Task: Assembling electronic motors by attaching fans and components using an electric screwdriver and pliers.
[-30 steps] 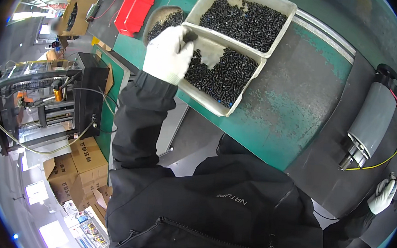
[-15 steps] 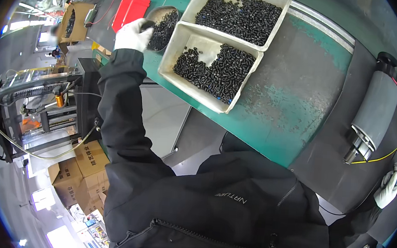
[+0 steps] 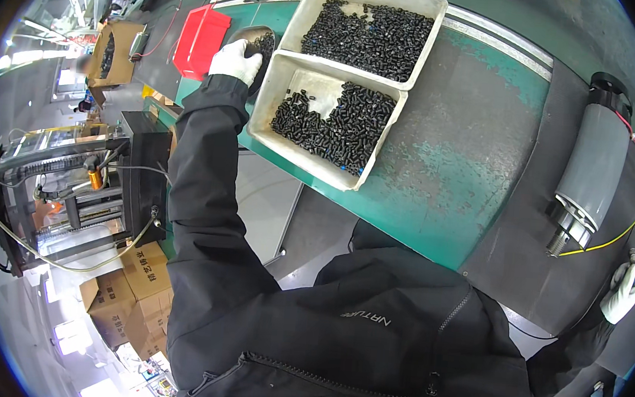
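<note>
My left hand (image 3: pixel 236 63), in a white glove, is at the left side of a dark round bowl (image 3: pixel 264 66). Its fingers are curled over the bowl's contents; whatever lies between them is hidden. Small black ring-like pieces (image 3: pixel 260 42) fill part of this bowl. Directly right of it stands a whitish bin (image 3: pixel 264 97) of short black cylindrical pieces (image 3: pixel 353 123). Far to the right, my white-gloved right hand (image 3: pixel 622 293) is closed around something dark with a metal end, too near the picture's rim to make out.
Behind the near bin sits another whitish bin (image 3: pixel 426 46) of similar pieces. A red bin (image 3: pixel 200 42) stands left of the bowl. On the right lies a grey cylindrical motor (image 3: pixel 596 168) with coloured wires. Cardboard boxes (image 3: pixel 130 299) and a machine frame (image 3: pixel 140 177) are at left.
My left hand has moved right and slightly down, against the bowl. The view has shifted a little, and the red bin shows more of its side. My right hand stays closed in its place.
</note>
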Demonstrator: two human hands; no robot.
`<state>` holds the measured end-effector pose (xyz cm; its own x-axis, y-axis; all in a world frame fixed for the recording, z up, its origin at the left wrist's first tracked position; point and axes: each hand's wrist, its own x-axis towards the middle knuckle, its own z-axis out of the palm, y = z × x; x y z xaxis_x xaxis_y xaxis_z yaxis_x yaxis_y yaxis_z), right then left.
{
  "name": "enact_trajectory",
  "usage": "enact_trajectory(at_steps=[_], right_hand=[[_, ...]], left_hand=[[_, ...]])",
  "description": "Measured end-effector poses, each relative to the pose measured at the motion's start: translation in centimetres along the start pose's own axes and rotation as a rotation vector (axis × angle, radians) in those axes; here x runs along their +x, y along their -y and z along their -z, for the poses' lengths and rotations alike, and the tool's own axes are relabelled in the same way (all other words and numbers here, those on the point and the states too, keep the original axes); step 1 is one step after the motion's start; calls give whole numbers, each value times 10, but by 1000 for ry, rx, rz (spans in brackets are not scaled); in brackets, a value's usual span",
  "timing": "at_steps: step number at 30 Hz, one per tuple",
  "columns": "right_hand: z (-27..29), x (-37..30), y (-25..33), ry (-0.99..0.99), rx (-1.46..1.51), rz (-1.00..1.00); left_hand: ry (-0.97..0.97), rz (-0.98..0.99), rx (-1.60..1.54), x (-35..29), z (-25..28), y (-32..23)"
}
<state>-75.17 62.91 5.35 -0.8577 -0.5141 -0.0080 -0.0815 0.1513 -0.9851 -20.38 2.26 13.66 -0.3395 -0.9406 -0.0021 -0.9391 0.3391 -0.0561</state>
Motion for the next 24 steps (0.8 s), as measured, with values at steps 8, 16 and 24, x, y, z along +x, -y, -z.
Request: enact_trajectory(at_steps=[8,16,24], right_hand=[[2,-1,-1,-2,-23,9],[-4,-2,6,16,-57,5],[-8,-2,3,23,-48,27]], left_hand=[[-14,-27,-50,2,6,-1],[-174,-251,-10,12,-12,11],[-134,171,-702,14,1,33]])
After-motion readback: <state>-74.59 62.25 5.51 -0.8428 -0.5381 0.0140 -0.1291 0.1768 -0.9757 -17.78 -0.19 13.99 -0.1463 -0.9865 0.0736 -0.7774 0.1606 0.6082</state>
